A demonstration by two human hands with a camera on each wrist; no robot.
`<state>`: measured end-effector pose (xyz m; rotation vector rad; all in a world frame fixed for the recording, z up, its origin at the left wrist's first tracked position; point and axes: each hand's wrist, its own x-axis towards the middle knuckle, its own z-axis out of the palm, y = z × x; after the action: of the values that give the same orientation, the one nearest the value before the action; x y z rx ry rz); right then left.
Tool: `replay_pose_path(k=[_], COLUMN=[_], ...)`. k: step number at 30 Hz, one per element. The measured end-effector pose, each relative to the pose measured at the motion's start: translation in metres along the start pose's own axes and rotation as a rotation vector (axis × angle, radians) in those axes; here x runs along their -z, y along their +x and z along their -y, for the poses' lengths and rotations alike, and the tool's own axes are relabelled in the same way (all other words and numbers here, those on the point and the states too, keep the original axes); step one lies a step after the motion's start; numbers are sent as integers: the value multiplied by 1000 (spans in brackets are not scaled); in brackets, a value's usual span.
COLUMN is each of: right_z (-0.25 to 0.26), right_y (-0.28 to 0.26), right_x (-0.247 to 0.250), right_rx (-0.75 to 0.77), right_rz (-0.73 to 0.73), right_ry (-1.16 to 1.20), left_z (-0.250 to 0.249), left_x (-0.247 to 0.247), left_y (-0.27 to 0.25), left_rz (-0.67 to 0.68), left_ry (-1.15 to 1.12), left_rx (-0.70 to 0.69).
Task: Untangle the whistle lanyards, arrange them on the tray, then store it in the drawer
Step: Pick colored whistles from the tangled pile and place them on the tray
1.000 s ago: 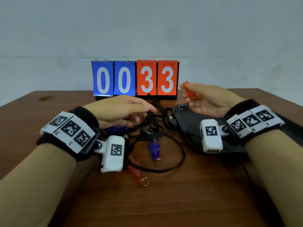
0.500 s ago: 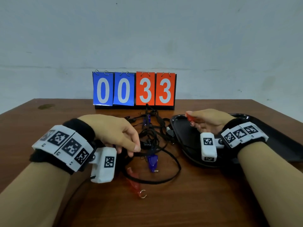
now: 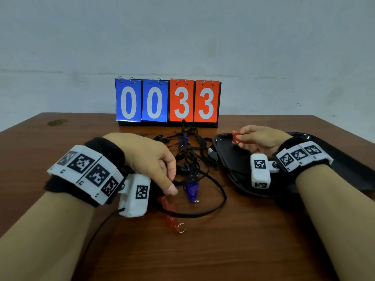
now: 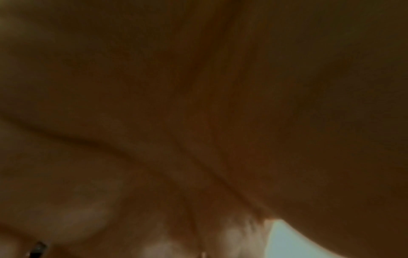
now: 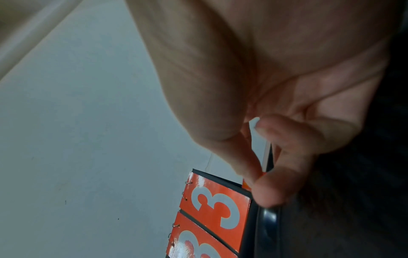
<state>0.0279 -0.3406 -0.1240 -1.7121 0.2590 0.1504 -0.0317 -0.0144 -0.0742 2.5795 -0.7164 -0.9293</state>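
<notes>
A tangle of black lanyards [image 3: 194, 159] lies mid-table with a purple whistle [image 3: 191, 191] at its near side and another purple whistle [image 3: 183, 139] further back. A red whistle [image 3: 169, 213] with a metal ring lies nearest me. My left hand [image 3: 171, 183] is curled down onto the tangle's left side, thumb and fingers pinching a black cord; the left wrist view shows only dark palm. My right hand [image 3: 243, 136] pinches a second red whistle [image 3: 235, 138] just above the black tray [image 3: 223, 138]. In the right wrist view its fingertips [image 5: 264, 192] close on a red sliver [image 5: 262, 174].
A flip scoreboard [image 3: 168, 100] reading 0033 stands at the table's back edge, right behind the tangle. A small pale whistle [image 3: 212, 153] lies against the tray's left rim. The tray reaches to the table's right side. The wooden table [image 3: 243, 240] continues toward me.
My right hand came down with the red whistle from above to just over the tray. My left hand drew back toward me and curled onto the lanyards.
</notes>
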Motion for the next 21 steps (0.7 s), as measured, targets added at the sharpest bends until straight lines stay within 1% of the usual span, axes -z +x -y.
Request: replay_pose_path(k=[5,7,11,16,21], right_z=[2,1,1,4,3], right_y=[0,0,1,-2,1], right_x=[0,-1,-1,0,5], right_rx=[9,11,11,-7,-13], right_rz=[25,23,23,22,-35], right_ry=[-150,-162,-111,-34,82], left_z=[-2,-3,-5,-4,-3], left_x=[-1,-2,-2,-1,-2], left_y=[0,-1,-2,0,-1], left_rz=[6,14,37,68,59], left_ry=[36,50,75,48,18], left_rx=[-4,-9,-18,-22,-12])
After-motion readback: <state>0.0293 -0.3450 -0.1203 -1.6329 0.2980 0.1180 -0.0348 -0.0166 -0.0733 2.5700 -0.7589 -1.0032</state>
